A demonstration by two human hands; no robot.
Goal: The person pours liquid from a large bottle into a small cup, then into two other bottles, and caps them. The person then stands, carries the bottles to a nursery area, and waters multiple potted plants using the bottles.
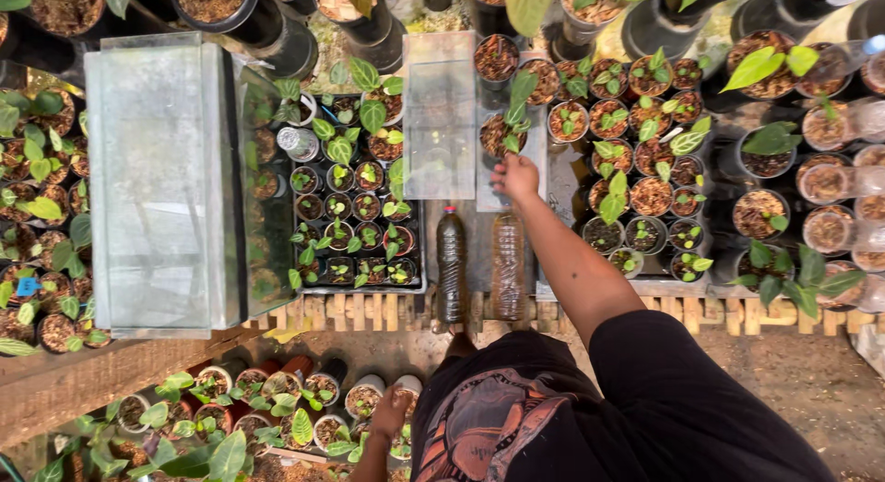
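Two glossy plastic bottles, one dark (451, 265) and one clear brownish (507, 265), lie on the rough slatted wooden tabletop (369, 311). Left of the bottles sits a smooth, cloudy glass tank (161, 182). Behind them stand matt plastic pots (498, 58) of crumbly soil. The shirt (664, 408) is matt black cloth.

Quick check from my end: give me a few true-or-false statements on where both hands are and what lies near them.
1. The right hand reaches to a small potted plant on the bench. True.
2. The left hand holds a bottle. False: it is down among the lower seedling pots.
3. Two bottles lie side by side below the right hand. True.
4. The glass tank sits right of the right arm. False: it sits to the left.
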